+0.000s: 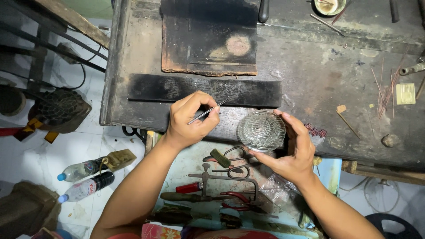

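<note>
My right hand cups a round silver wire-mesh dome at the front edge of a dark, scorched wooden workbench. My left hand pinches thin metal tweezers, whose tips point up and right toward the dome but stay a little left of it. A small heap of dark red beads lies just right of the dome, beside my right thumb.
A charred block and a black slat lie behind my hands. Thin copper wires and a pale square sit at the right. Below the bench, an open drawer holds scissors, pliers and a saw frame. Two bottles lie on the floor.
</note>
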